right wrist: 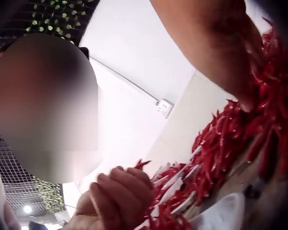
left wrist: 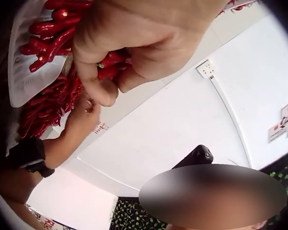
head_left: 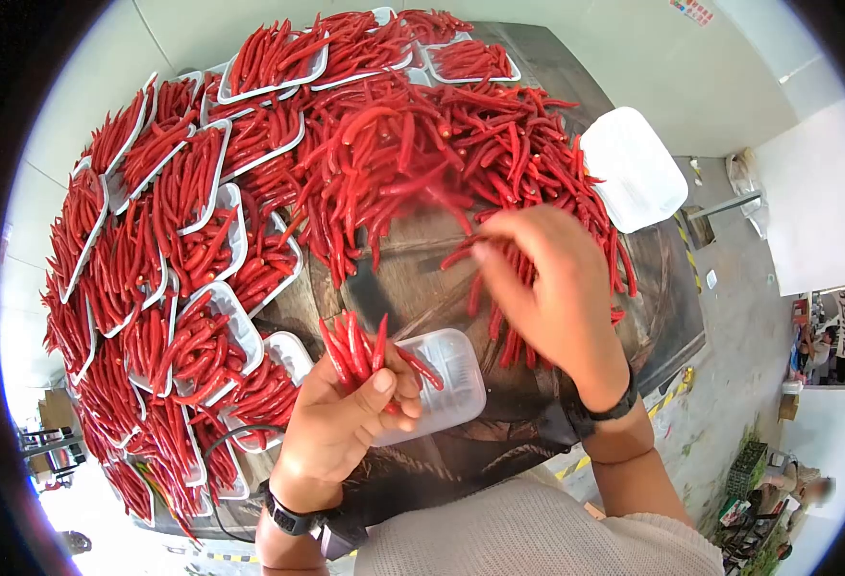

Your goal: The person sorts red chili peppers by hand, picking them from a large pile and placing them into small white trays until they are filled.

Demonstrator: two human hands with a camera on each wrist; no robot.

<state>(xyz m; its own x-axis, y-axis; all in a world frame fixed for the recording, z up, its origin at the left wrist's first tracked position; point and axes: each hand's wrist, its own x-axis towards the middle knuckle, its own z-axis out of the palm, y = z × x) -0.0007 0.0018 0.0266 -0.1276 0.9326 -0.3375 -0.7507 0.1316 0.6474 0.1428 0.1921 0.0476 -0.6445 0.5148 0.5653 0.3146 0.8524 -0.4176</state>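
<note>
My left hand (head_left: 350, 413) grips a small bunch of red chili peppers (head_left: 353, 348), thumb across them, at the near side of the table. In the left wrist view the left hand (left wrist: 134, 43) has curled fingers around peppers (left wrist: 111, 67). Beneath and beside it is a clear plastic tray (head_left: 456, 389), with a few peppers over its left part. Over the near right part of the loose chili pile (head_left: 528, 144) my right hand (head_left: 557, 288) has thumb and forefinger spread beside peppers. In the right wrist view the right hand (right wrist: 216, 43) is blurred, its fingertips near the pile (right wrist: 225, 139).
Several white trays filled with chilies (head_left: 202, 346) cover the table's left side and far edge. Empty white trays (head_left: 634, 171) lie at the right of the pile. The wooden tabletop (head_left: 422, 269) shows between the pile and the clear tray, with a dark object (head_left: 370, 300) on it.
</note>
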